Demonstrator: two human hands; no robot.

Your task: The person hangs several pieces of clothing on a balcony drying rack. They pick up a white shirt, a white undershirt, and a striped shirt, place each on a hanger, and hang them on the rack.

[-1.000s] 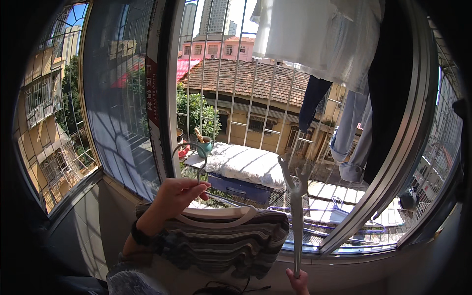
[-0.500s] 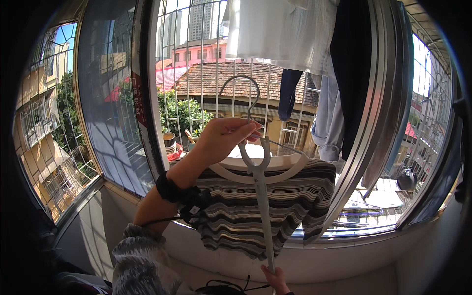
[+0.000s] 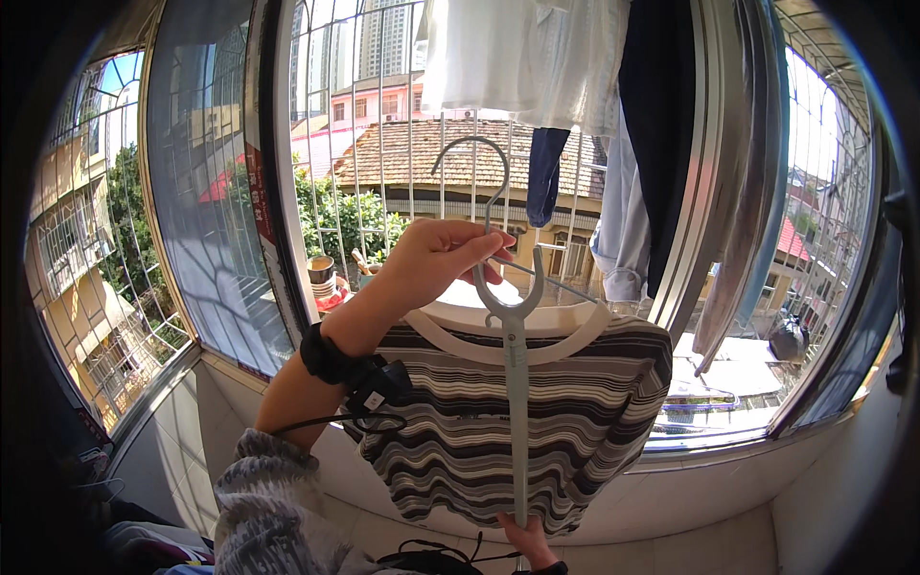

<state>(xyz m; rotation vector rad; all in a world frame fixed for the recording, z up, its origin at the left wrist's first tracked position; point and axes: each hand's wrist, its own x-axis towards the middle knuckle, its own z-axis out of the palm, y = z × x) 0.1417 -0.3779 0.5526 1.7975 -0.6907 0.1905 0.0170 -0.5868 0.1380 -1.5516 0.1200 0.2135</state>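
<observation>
A striped knit top [image 3: 460, 431] in black, grey and white hangs before me on a wire hanger [image 3: 505, 182]. My left hand [image 3: 443, 257] pinches the hanger just under its hook, which points up and curls left. In front of the top stands a grey clothes pole [image 3: 517, 412] with a U-shaped fork at its upper end. The fork's left prong is close to my left fingertips; whether it touches the hanger I cannot tell. Low down, at the hem, my right hand [image 3: 527, 539] is closed around the pole's shaft.
Beyond the open window, white metal bars [image 3: 422, 115] cross the view. A white garment [image 3: 517, 57], dark trousers [image 3: 656, 144] and jeans [image 3: 623, 211] hang at the upper right. A striped pot [image 3: 323, 278] sits by the left window frame. Tiled ledge [image 3: 661, 479] runs below.
The top has come a little nearer and shows wider, its hem lower. The pole's fork has shifted slightly right. My right hand has moved slightly left, and the window view has shifted left.
</observation>
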